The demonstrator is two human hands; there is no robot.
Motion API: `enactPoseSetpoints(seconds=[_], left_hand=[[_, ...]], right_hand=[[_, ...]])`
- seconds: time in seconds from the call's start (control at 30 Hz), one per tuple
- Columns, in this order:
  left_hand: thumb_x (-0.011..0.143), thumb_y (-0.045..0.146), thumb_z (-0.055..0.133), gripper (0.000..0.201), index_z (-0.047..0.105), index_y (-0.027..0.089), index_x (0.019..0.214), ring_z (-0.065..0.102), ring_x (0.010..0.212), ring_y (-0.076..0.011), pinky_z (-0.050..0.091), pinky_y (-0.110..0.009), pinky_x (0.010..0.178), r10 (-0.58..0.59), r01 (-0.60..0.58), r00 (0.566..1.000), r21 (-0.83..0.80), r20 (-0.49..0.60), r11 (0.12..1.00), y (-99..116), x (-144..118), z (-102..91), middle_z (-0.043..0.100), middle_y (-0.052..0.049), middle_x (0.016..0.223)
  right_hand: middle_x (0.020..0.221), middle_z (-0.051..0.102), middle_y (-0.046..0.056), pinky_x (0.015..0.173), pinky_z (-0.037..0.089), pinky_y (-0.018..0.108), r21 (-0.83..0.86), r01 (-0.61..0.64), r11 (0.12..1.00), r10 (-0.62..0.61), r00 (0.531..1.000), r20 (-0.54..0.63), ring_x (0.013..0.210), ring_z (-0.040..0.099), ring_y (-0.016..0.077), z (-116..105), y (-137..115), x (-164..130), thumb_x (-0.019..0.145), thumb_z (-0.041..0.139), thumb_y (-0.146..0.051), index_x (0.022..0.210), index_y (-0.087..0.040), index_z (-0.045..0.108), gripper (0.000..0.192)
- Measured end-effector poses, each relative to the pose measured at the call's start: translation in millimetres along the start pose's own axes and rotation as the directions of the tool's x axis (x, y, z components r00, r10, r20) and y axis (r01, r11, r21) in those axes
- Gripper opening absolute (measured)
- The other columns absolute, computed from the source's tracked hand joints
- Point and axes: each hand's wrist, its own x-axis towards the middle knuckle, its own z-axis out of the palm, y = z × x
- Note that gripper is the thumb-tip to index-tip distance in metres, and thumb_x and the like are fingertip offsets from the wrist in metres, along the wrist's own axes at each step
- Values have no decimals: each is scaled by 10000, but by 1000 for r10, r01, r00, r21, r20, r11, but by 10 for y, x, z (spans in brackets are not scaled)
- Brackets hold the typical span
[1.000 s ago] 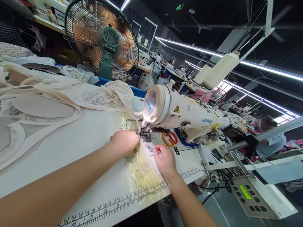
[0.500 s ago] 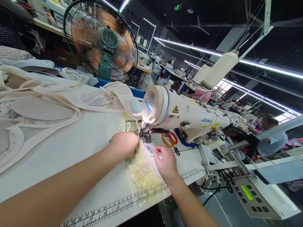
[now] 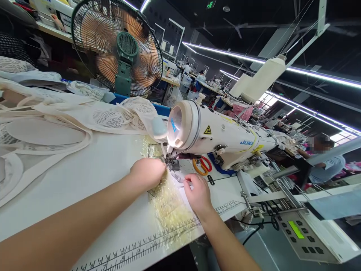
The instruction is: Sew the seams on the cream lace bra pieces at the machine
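My left hand [image 3: 148, 174] is closed right in front of the presser foot [image 3: 170, 162] of a white sewing machine [image 3: 225, 139]. Its fingertips face away from me, so what they grip is hidden. To the right of the needle area, my right hand [image 3: 199, 194] pinches a thin pale strip [image 3: 188, 183] between thumb and fingers. A white garment with lace [image 3: 135, 113] lies behind the machine head and reaches toward the needle. Beneath my hands, clear plastic film with a yellowish tint [image 3: 166, 207] covers part of the table.
Scissors with red and orange handles [image 3: 200, 166] and a black razor blade [image 3: 210, 180] lie under the machine arm. White garments [image 3: 50, 124] are heaped at left. Behind stands a large fan [image 3: 121, 49]. A control panel [image 3: 301, 233] sits at lower right; a person [image 3: 327, 162] is beyond.
The camera view has shifted slightly. Both hands stay in nearly the same place at the machine, with no visible change of grip.
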Motion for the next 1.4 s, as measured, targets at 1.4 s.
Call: enactPoseSetpoints(seconds=[1.4], left_hand=[[562, 25, 531, 397, 665, 149, 915, 624, 669, -321, 453, -373, 552, -70, 72, 997, -72, 38, 995, 1, -18, -40, 665, -156, 819]], right_hand=[[748, 677, 40, 679, 446, 308, 5, 20, 1000, -20, 1000, -3, 690, 602, 185, -21, -32, -4, 765, 494, -149, 729, -195, 606, 127]])
